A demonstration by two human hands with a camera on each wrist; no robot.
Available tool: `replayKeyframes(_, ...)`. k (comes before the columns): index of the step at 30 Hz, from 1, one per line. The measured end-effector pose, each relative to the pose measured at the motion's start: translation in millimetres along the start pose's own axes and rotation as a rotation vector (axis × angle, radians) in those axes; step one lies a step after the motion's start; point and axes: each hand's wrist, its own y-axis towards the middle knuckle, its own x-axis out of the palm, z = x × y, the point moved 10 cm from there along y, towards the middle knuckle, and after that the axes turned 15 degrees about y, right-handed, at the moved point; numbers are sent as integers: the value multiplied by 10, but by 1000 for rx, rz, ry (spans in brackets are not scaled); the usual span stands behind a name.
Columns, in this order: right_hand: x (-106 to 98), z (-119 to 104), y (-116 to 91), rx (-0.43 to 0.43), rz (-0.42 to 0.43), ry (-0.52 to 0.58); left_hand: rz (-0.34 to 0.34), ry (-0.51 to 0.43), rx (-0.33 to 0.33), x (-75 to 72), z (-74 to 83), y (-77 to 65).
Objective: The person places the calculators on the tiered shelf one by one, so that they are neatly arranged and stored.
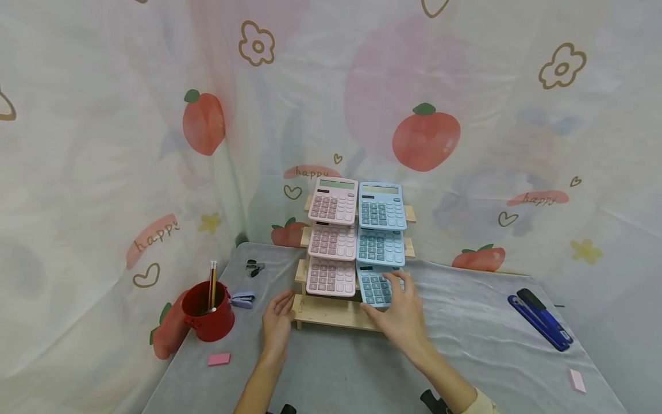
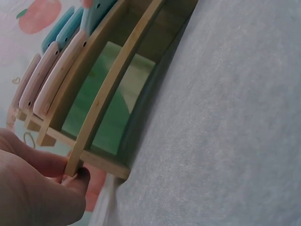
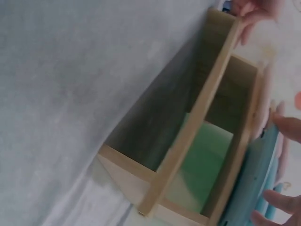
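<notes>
A stepped wooden rack (image 1: 331, 312) stands on the cloth, with pink and blue calculators leaning on its upper tiers. My left hand (image 1: 277, 322) pinches the left end of the lowest board between thumb and fingers, as the left wrist view shows at the board end (image 2: 75, 165). My right hand (image 1: 405, 316) holds the lowest blue calculator (image 1: 373, 286) by its edges, thumb at the bottom and fingers near the upper right. That calculator sits slightly askew below the middle blue calculator (image 1: 380, 248). Beside it leans the lowest pink calculator (image 1: 331, 278).
On the left are a red bucket (image 1: 207, 328) with pencils, a small lilac stapler (image 1: 243, 299), black clips (image 1: 254, 267) and a pink eraser (image 1: 219, 359). A blue stapler (image 1: 540, 319) and another pink eraser (image 1: 577, 380) lie right. A patterned curtain (image 1: 320, 103) hangs behind.
</notes>
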Motion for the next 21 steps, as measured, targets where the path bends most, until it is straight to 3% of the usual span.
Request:
replayKeyframes(5, 59, 15, -4, -68, 63, -60, -8, -6, 0, 42, 5, -18)
replayKeyframes(12, 26, 42, -97, -112, 105, -38, -20, -9, -4, 107, -8, -31)
replayKeyframes(17, -31, 62, -116, -105, 96, -7, 1, 3, -11, 72, -16, -16)
replayKeyframes(21, -132, 44, -113, -167, 116, 2, 3, 30, -2, 38, 40, 9)
